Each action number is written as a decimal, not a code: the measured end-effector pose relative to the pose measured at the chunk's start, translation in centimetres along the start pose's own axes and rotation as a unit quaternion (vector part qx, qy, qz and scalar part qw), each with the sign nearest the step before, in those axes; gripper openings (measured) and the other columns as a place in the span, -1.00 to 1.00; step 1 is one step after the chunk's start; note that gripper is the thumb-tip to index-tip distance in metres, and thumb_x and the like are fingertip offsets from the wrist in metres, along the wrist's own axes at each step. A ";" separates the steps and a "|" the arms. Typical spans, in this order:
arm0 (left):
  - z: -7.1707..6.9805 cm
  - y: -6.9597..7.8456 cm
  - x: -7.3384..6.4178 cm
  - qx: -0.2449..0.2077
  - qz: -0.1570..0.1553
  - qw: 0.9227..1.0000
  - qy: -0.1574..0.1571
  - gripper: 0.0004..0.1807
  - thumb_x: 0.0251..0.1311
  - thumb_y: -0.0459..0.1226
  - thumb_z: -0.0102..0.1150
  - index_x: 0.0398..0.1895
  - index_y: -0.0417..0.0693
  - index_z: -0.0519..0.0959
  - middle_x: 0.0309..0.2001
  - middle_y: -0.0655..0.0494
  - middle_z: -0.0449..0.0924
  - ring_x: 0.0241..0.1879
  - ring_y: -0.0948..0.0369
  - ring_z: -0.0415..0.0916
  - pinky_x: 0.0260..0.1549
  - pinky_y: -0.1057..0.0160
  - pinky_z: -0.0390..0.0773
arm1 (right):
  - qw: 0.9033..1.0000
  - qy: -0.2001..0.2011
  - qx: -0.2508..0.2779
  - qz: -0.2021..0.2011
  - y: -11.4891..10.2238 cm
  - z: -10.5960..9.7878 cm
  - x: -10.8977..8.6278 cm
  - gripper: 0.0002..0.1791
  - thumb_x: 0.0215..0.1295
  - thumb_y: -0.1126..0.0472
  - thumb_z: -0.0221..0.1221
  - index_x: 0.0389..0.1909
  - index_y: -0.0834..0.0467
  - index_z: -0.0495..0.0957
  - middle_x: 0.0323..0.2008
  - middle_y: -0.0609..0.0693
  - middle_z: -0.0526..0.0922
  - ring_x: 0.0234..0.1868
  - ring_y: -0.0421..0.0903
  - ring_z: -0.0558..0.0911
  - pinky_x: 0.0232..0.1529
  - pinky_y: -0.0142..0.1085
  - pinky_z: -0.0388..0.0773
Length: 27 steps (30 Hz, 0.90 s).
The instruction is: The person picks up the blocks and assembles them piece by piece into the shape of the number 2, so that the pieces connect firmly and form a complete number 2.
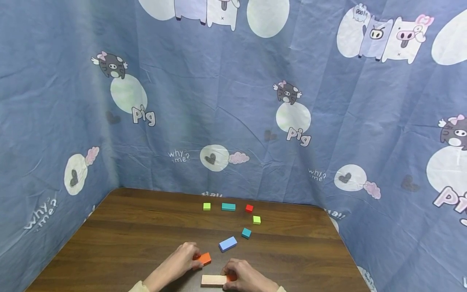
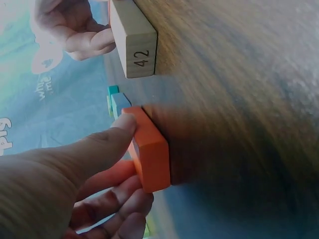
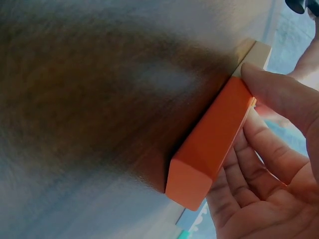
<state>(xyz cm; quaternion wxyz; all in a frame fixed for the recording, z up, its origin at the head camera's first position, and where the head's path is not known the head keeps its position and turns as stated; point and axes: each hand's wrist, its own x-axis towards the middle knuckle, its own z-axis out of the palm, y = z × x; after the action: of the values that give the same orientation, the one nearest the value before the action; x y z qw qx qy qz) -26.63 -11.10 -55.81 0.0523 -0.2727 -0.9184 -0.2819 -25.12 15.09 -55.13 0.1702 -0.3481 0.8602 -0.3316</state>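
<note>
My left hand [image 1: 184, 259] pinches an orange block [image 1: 205, 258] lying on the tabletop. In the left wrist view, its thumb lies along one side of that orange block [image 2: 152, 154], with the fingers on the other. Nearer the front, my right hand [image 1: 246, 278] grips blocks at a join: a plain wooden block [image 1: 213, 280] marked "42" at its end, and a second orange block [image 3: 212, 134] set end to end with it. The right thumb covers part of the join. Just beyond both hands lies a blue block [image 1: 228, 244], touched by neither.
Farther back on the brown wooden table [image 1: 146, 227] lie a small teal block [image 1: 246, 233], a lime block [image 1: 257, 220], a red block [image 1: 249, 208], a longer teal block [image 1: 228, 207] and another lime block [image 1: 206, 206]. A blue printed cloth [image 1: 219, 121] hangs around the table.
</note>
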 end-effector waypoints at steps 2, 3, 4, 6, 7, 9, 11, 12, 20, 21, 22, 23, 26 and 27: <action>0.0 0.0 0.1 0.000 -0.008 1.000 0.006 -0.79 -0.12 -0.24 0.49 -0.52 -0.19 0.66 -0.52 0.17 0.50 -0.55 0.45 0.30 -0.59 0.39 0.37 | 1.000 0.000 0.000 -0.002 0.0 0.0 0.0 -0.75 0.17 0.13 0.33 -0.14 0.10 0.62 -0.26 -0.27 0.53 -0.33 -0.45 0.42 -0.35 -0.52 0.43; 0.1 -0.1 0.1 -0.001 -0.012 1.000 0.008 -0.79 -0.13 -0.24 0.50 -0.53 -0.17 0.65 -0.52 0.17 0.50 -0.55 0.44 0.30 -0.59 0.38 0.37 | 1.000 0.000 -0.003 -0.004 0.0 0.0 0.0 -0.75 0.17 0.13 0.33 -0.14 0.09 0.62 -0.26 -0.27 0.53 -0.33 -0.45 0.43 -0.35 -0.53 0.43; 0.1 -0.1 0.1 0.000 -0.015 1.000 0.012 -0.78 -0.15 -0.24 0.50 -0.54 -0.15 0.64 -0.53 0.18 0.49 -0.55 0.44 0.30 -0.60 0.38 0.36 | 1.000 0.000 -0.005 -0.006 0.0 0.0 0.0 -0.75 0.17 0.13 0.33 -0.14 0.09 0.62 -0.26 -0.27 0.53 -0.33 -0.45 0.43 -0.35 -0.53 0.43; 0.2 -0.1 0.1 0.000 -0.019 1.000 0.020 -0.78 -0.17 -0.24 0.51 -0.57 -0.11 0.61 -0.55 0.21 0.47 -0.57 0.44 0.28 -0.61 0.39 0.34 | 1.000 0.001 -0.010 -0.010 0.0 0.0 0.1 -0.75 0.17 0.12 0.33 -0.14 0.09 0.62 -0.26 -0.27 0.53 -0.32 -0.45 0.43 -0.34 -0.53 0.43; 0.3 -0.1 0.1 -0.001 -0.020 1.000 0.024 -0.77 -0.18 -0.24 0.51 -0.59 -0.09 0.59 -0.56 0.22 0.45 -0.58 0.45 0.26 -0.62 0.40 0.32 | 1.000 0.001 -0.012 -0.011 0.1 0.0 0.1 -0.75 0.17 0.12 0.33 -0.15 0.09 0.62 -0.25 -0.27 0.53 -0.32 -0.46 0.43 -0.34 -0.53 0.43; 0.4 -0.1 0.2 -0.009 -0.025 0.999 0.029 -0.75 -0.19 -0.24 0.51 -0.62 -0.05 0.55 -0.58 0.24 0.41 -0.59 0.45 0.21 -0.64 0.41 0.27 | 1.000 0.001 -0.013 -0.012 0.1 0.0 0.1 -0.75 0.17 0.12 0.33 -0.14 0.08 0.62 -0.24 -0.27 0.54 -0.31 -0.46 0.43 -0.34 -0.53 0.43; 0.4 -0.1 0.3 -0.019 -0.031 0.999 0.034 -0.71 -0.18 -0.23 0.51 -0.66 -0.03 0.50 -0.60 0.25 0.38 -0.61 0.46 0.17 -0.66 0.42 0.22 | 1.000 0.001 -0.016 -0.013 0.1 0.0 0.1 -0.74 0.17 0.12 0.33 -0.14 0.08 0.62 -0.23 -0.26 0.55 -0.30 -0.47 0.43 -0.33 -0.53 0.43; 0.4 0.0 0.3 -0.026 -0.035 0.998 0.036 -0.70 -0.18 -0.23 0.51 -0.66 -0.02 0.49 -0.60 0.25 0.37 -0.61 0.46 0.16 -0.66 0.42 0.21 | 1.000 0.002 -0.017 -0.015 0.1 0.0 0.0 -0.74 0.17 0.12 0.33 -0.14 0.08 0.62 -0.22 -0.25 0.55 -0.30 -0.47 0.43 -0.32 -0.53 0.43; 0.9 0.3 1.0 -0.058 -0.073 0.995 0.041 -0.69 -0.14 -0.24 0.49 -0.64 -0.05 0.46 -0.65 0.29 0.34 -0.72 0.46 0.22 -0.74 0.41 0.23 | 0.998 0.008 -0.048 -0.032 0.1 0.0 0.0 -0.73 0.18 0.10 0.33 -0.13 0.09 0.61 -0.20 -0.23 0.56 -0.27 -0.49 0.43 -0.29 -0.54 0.44; 1.0 0.3 1.1 -0.059 -0.075 0.995 0.042 -0.69 -0.13 -0.24 0.48 -0.63 -0.06 0.46 -0.65 0.30 0.34 -0.74 0.46 0.24 -0.75 0.41 0.24 | 0.998 0.009 -0.048 -0.031 0.1 0.0 0.0 -0.73 0.17 0.10 0.33 -0.13 0.09 0.61 -0.20 -0.23 0.57 -0.26 -0.49 0.43 -0.29 -0.54 0.44; 1.0 0.3 1.1 -0.063 -0.078 0.994 0.041 -0.70 -0.13 -0.25 0.48 -0.62 -0.07 0.46 -0.65 0.29 0.34 -0.75 0.46 0.25 -0.76 0.42 0.25 | 0.998 0.010 -0.048 -0.031 0.1 0.0 0.0 -0.73 0.17 0.10 0.33 -0.14 0.09 0.62 -0.20 -0.23 0.57 -0.26 -0.49 0.43 -0.29 -0.54 0.44; 1.1 0.3 1.2 -0.064 -0.078 0.994 0.042 -0.69 -0.12 -0.25 0.48 -0.61 -0.08 0.46 -0.64 0.29 0.34 -0.74 0.46 0.25 -0.76 0.42 0.25 | 0.998 0.010 -0.048 -0.032 0.1 0.1 0.0 -0.73 0.17 0.10 0.34 -0.14 0.09 0.61 -0.20 -0.23 0.57 -0.26 -0.49 0.43 -0.29 -0.54 0.44; 1.3 0.4 1.3 -0.068 -0.081 0.994 0.039 -0.69 -0.11 -0.25 0.48 -0.60 -0.09 0.45 -0.63 0.27 0.35 -0.75 0.46 0.26 -0.78 0.44 0.24 | 0.998 0.012 -0.051 -0.029 0.1 0.1 0.0 -0.73 0.16 0.10 0.34 -0.15 0.09 0.62 -0.19 -0.24 0.57 -0.25 -0.49 0.43 -0.27 -0.54 0.44; 1.3 0.4 1.3 -0.070 -0.083 0.993 0.038 -0.69 -0.11 -0.25 0.48 -0.60 -0.09 0.45 -0.63 0.26 0.36 -0.76 0.46 0.26 -0.79 0.44 0.24 | 0.998 0.012 -0.052 -0.029 0.1 0.1 0.0 -0.73 0.16 0.10 0.34 -0.15 0.09 0.62 -0.19 -0.24 0.57 -0.25 -0.50 0.43 -0.27 -0.54 0.44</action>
<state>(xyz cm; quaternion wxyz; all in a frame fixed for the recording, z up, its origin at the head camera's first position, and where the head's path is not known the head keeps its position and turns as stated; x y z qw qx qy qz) -27.44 -9.46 -56.35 0.0440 -0.1873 -0.9135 -0.3585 -25.10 15.11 -55.22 0.1319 -0.3768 0.8679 -0.2955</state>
